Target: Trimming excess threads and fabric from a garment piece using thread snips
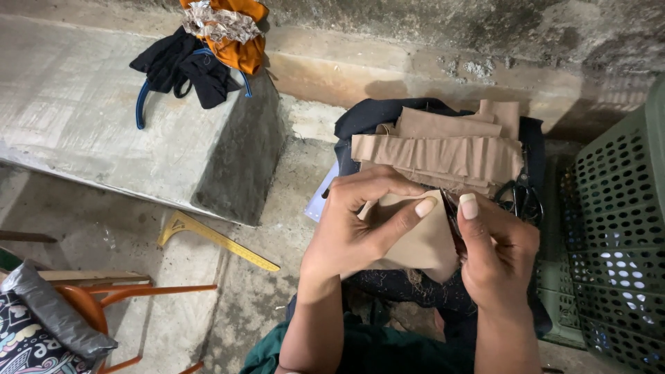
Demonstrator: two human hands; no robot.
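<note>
Head view: the left hand point(360, 221) and right hand point(495, 249) are both closed on a tan fabric piece point(415, 242), thumbs pressed to its top edge, held above the person's lap. Just beyond it lies a stack of pleated tan fabric point(436, 156) on dark cloth point(364, 118), with black scissors point(523, 197) beside it. A green perforated basket point(616, 228) stands to the right; a yellow ruler point(215, 239) lies on the concrete floor.

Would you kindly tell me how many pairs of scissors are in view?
1: the black scissors lie on the dark cloth beside the right hand, near the green basket. Others may be hidden under the fabric.
</note>
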